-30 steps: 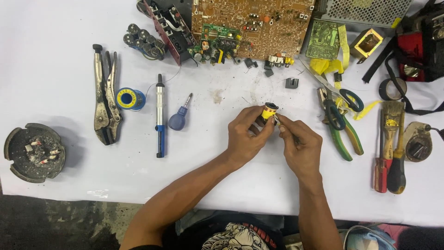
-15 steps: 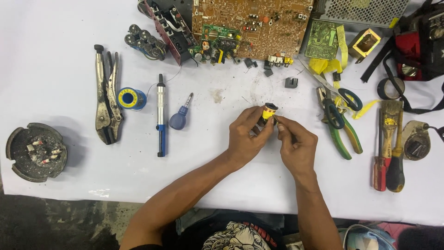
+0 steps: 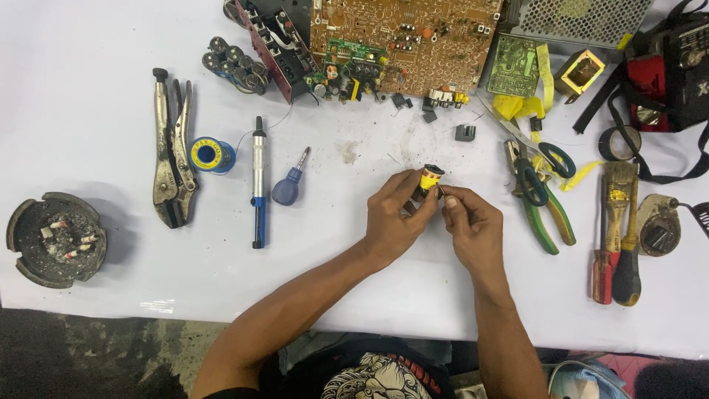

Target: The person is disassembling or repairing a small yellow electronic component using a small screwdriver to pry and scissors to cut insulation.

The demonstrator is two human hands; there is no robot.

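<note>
My left hand [image 3: 394, 216] holds a small yellow and black cylindrical component [image 3: 429, 179] above the white table [image 3: 88, 44], fingers wrapped around its lower part. My right hand [image 3: 473, 225] is right beside it, with its fingertips pinched at the component's side; what they pinch is too small to make out. Both hands meet near the table's middle, below the brown circuit board [image 3: 410, 41].
Left of the hands lie a blue stubby screwdriver [image 3: 289, 183], a desoldering pump [image 3: 258, 181], a solder spool [image 3: 210, 154], locking pliers [image 3: 172, 151] and a dark ashtray [image 3: 55, 238]. To the right are green-handled pliers [image 3: 543, 203], scissors, a brush, screwdrivers [image 3: 617, 258] and a red device [image 3: 668, 63].
The hands have stayed in place around the component; only small finger movements show.
</note>
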